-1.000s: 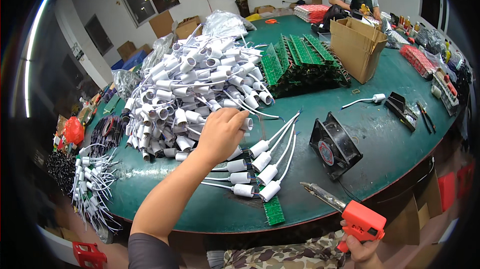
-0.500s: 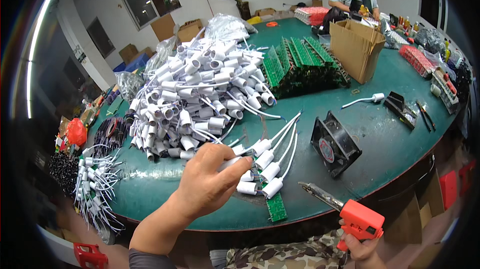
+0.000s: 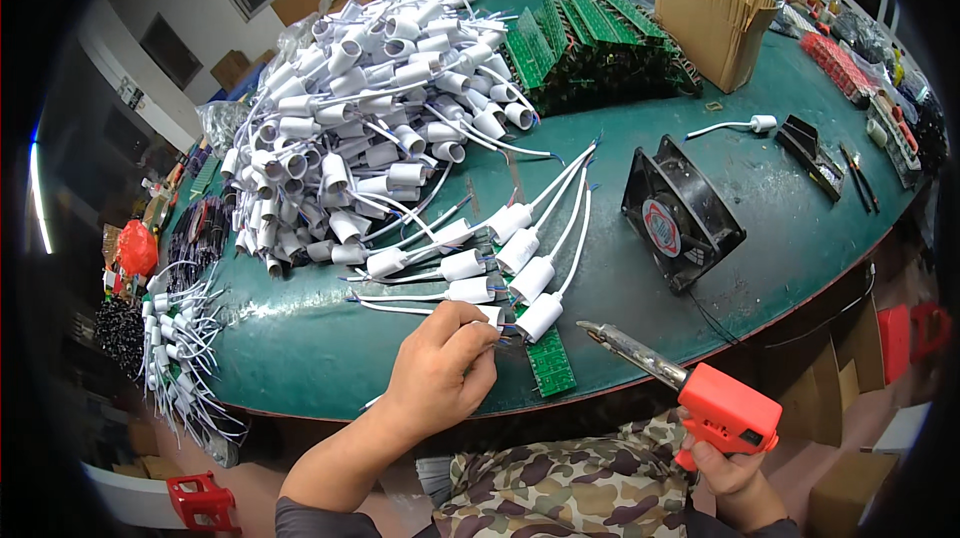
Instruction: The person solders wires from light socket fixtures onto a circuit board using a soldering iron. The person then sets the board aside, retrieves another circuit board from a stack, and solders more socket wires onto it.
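Observation:
My left hand point(image 3: 440, 368) is closed in a pinch at the near end of a row of white cylindrical sockets with cables point(image 3: 470, 290). Thin wire ends show beside its fingertips, but what the fingers grip is hidden. Under the sockets lies a green circuit board strip point(image 3: 550, 363), its near end bare. More white sockets point(image 3: 530, 280) line its right side, their cables fanning away from me. My right hand point(image 3: 733, 478) is wrapped around the handle of a red soldering gun point(image 3: 728, 406). Its metal tip points left, just right of the board and touching nothing.
A big heap of white sockets point(image 3: 370, 108) fills the table's left middle. Behind are stacked green boards point(image 3: 590, 33) and a cardboard box point(image 3: 708, 23). A black fan point(image 3: 680, 213) stands right of the board, with pliers point(image 3: 858, 178) farther right. Another person works at the far end.
The view has tilted downward. My left hand has come off the row's upper part to its near end, uncovering several sockets. The soldering gun's tip sits closer to the board.

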### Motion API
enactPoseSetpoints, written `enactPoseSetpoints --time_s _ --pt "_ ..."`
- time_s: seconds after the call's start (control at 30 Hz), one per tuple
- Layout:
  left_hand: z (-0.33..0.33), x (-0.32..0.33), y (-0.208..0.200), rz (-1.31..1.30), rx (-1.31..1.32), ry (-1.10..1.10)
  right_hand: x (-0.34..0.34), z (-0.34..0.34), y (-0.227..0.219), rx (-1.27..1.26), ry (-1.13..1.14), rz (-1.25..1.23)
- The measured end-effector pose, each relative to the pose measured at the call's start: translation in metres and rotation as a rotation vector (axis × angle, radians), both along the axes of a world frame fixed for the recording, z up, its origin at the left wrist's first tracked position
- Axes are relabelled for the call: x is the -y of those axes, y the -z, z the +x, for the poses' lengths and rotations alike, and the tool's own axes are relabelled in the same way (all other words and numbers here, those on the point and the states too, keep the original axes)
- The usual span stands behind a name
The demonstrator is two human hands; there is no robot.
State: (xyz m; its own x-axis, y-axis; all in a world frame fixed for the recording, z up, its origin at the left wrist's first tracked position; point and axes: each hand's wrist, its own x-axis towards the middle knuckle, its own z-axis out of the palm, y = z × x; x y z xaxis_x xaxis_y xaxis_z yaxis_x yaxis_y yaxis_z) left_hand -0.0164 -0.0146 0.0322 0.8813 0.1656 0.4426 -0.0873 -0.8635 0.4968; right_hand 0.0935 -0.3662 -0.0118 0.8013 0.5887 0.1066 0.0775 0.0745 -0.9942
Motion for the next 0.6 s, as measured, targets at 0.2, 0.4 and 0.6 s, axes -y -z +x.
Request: enactPoseSetpoints --time_s 0.2,0.4,0.6 --pt "0.0 0.008 0.01 -0.017 0.006 -0.031 0.005 -0.004 0.0 -0.069 -0.022 -0.043" --pt "-0.001 0.012 0.015 -0.016 0.01 -0.057 0.003 0.013 0.001 0.232 -0.232 -0.09" --pt "0.001 0.015 0.022 -0.016 0.061 -0.051 -0.007 0.014 -0.003 0.244 -0.241 -0.048"
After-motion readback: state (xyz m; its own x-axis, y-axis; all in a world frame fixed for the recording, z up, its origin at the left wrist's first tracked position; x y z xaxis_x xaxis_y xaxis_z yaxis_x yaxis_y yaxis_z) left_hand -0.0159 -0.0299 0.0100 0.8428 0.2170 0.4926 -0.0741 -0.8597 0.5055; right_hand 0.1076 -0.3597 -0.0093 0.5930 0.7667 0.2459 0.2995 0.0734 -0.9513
